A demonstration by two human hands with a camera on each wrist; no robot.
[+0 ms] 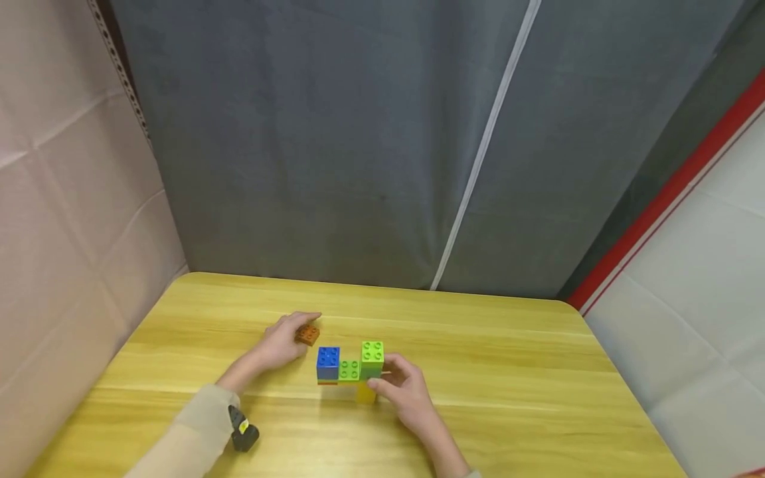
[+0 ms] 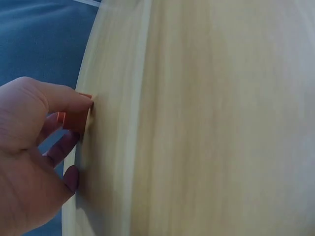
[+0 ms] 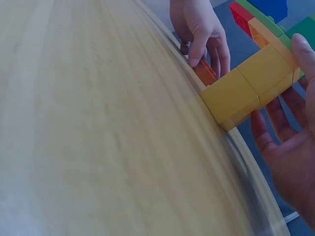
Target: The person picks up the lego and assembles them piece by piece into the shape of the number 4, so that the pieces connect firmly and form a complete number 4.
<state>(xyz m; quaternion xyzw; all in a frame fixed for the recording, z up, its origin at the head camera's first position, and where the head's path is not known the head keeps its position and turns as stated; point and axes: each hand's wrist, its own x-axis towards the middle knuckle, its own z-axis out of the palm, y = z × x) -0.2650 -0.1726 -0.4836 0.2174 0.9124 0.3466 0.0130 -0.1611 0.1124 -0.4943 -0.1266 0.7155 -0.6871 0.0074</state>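
My left hand [image 1: 283, 342] curls its fingers about an orange-brown toy building brick [image 1: 308, 334], low at the tabletop. In the left wrist view the index finger lies along the top of that orange brick [image 2: 76, 119]. My right hand [image 1: 409, 393] holds a built brick structure [image 1: 350, 370] by its right side, thumb in front and fingers behind. A blue brick [image 1: 328, 362] tops its left end and a green brick [image 1: 372, 352] its right end. Yellow bricks [image 3: 248, 83] form an upright column under it, seen from the right wrist, with its foot at the table surface.
The wooden table [image 1: 508, 385] reaches back to a grey curtain [image 1: 329, 166]. Pale cloth [image 1: 60, 199] hangs at the left, and a white panel with a red edge [image 1: 687, 219] stands at the right. A black wrist device [image 1: 242, 430] sits by the left cuff.
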